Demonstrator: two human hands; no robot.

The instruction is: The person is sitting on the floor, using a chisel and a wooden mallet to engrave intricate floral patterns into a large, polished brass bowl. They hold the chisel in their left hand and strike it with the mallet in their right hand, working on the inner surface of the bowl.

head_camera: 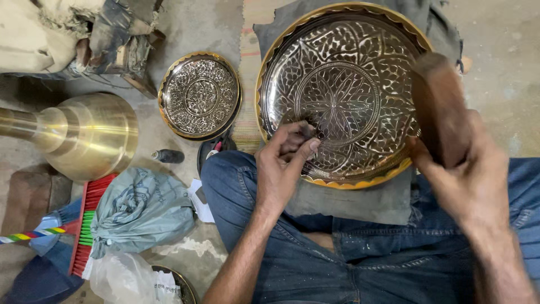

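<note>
Here, closest to me, my crossed legs in blue jeans [315, 259] fill the bottom of the view as I sit on a bare concrete floor [197, 22]. My left hand [284, 163] reaches out over my left knee, its fingers pinched closed around a small dark metal punch [308, 132], whose tip I cannot quite make out, held against the lower left part of a large engraved brass tray [343, 90]. My right hand [469, 177] is closed around a wooden mallet [439, 107], blurred and raised over the tray's right edge.

The tray is round, with a golden scalloped rim and a dense floral pattern around a central rosette. It rests on a grey cloth [360, 202] that spreads across my lap and up the floor beyond.

To my left on the floor lie a crumpled grey-blue plastic bag [140, 208], a clear plastic bag [121, 276] and a red-bristled brush [90, 219] with a striped handle. Just past them sit a small dark cylinder [167, 156] and a big plain brass vessel [84, 135] lying on its side.

Farther off, beside the large tray, a smaller engraved brass plate [199, 94] lies flat. At the far left corner of the floor is a heap of worn fabric and scraps [73, 34].
</note>
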